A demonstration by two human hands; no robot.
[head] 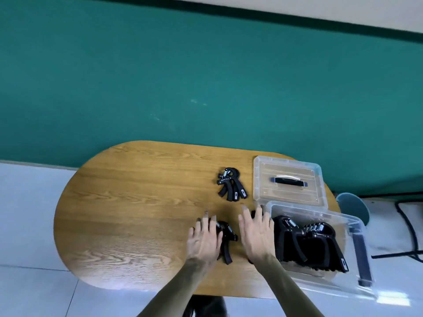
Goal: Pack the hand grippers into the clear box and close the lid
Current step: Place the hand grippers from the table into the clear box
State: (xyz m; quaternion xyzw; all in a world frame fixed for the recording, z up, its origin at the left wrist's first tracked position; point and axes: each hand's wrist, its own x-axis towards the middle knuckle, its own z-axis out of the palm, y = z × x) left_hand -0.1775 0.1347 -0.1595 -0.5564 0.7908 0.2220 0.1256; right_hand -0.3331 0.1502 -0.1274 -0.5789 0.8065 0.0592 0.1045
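Head view: wooden table (137, 202), oval. The clear box (357, 266) sits at its right edge, tilted toward the person, w/ a row of black hand grippers (309, 243) already packed inside, handles down. Its lid (288, 179) lies flat on the table just beyond the box, black handle up, so closing is not yet due. A loose pile of grippers (231, 187) lies left of the lid, well apart from both hands.

Left hand (204, 240) lies over a near cluster of grippers (226, 239); fingers look spread and fairly straight, resting on them rather than curled round. Right hand (256, 232) is flat, fingers spread, just beside the box's left wall; a dark bit shows past its fingertips, prob. another gripper, but can't tell if it's held.

Step in hand, as I judge it: gather the near cluster and move it into the box. To do it well: close the fingers round the handles, not the springs, so nothing swings open; lift as a bunch; steady the tilted box w/ the right hand; slot them in line w/ the packed row, handles down, so the lid can seat later. Then fetch the far pile.
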